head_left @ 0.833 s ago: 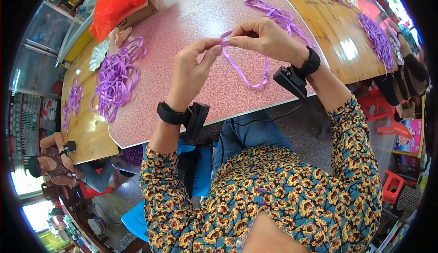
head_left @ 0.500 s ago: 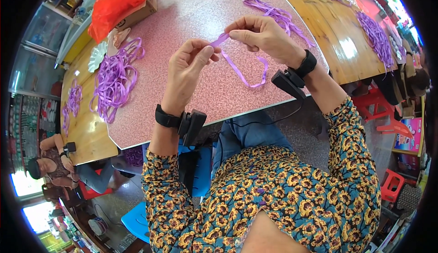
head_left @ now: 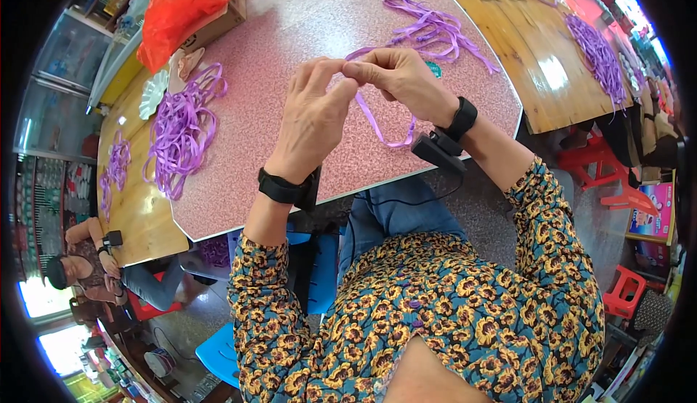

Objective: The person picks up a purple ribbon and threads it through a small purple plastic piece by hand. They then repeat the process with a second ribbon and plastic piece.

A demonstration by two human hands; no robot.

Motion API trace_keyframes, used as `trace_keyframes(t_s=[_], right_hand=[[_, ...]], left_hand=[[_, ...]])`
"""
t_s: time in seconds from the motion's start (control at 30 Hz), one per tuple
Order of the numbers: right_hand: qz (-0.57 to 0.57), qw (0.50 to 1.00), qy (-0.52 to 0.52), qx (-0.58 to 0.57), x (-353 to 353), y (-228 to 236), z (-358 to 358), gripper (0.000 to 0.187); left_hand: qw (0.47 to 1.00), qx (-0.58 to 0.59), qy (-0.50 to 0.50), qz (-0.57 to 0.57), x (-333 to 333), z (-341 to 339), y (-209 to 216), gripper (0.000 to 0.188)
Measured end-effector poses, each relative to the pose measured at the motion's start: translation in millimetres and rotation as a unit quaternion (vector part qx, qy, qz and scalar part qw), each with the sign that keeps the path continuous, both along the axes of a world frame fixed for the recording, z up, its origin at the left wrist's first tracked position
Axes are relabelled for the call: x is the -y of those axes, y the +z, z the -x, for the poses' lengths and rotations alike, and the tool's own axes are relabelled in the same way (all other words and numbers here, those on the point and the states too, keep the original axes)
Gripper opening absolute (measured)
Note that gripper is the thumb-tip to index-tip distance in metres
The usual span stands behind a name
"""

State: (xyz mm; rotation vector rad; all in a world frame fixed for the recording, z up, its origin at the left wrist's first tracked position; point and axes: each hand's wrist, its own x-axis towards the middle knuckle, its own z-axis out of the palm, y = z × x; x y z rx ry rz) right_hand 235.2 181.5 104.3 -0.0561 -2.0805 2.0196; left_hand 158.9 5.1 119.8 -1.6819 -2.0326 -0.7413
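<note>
I classify this site as a small shop that serves as a workroom. Shop indicators: stocked shelves (head_left: 43,196) and a glass-fronted cabinet (head_left: 69,54) on the left, printed cartons (head_left: 651,210) on the right. Workroom indicators: purple straps (head_left: 178,134) heaped on a pink-speckled table (head_left: 250,141) and wooden table (head_left: 504,43), red plastic stools (head_left: 623,292), and a seated person (head_left: 87,250) nearby.

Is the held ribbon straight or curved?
Curved: the ribbon bends in a U below the right hand. Cannot tell at the pinch; fingers hide it.
</note>
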Motion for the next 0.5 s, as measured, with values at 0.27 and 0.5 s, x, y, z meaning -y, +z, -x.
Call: trace_keyframes(t_s=[0.27, 0.5], right_hand=[[0.102, 0.994, 0.035, 0.035, 3.7, 4.8, -0.7, 0.024], [0.235, 0.972, 0.012, 0.0, 15.0, -2.5, -2.5, 0.019]], left_hand=[[0.996, 0.068, -0.009, -0.056, -3.2, -5.8, -8.3, 0.018], [0.973, 0.19, 0.049, -0.124, -6.7, -6.3, -17.4, 0.012]])
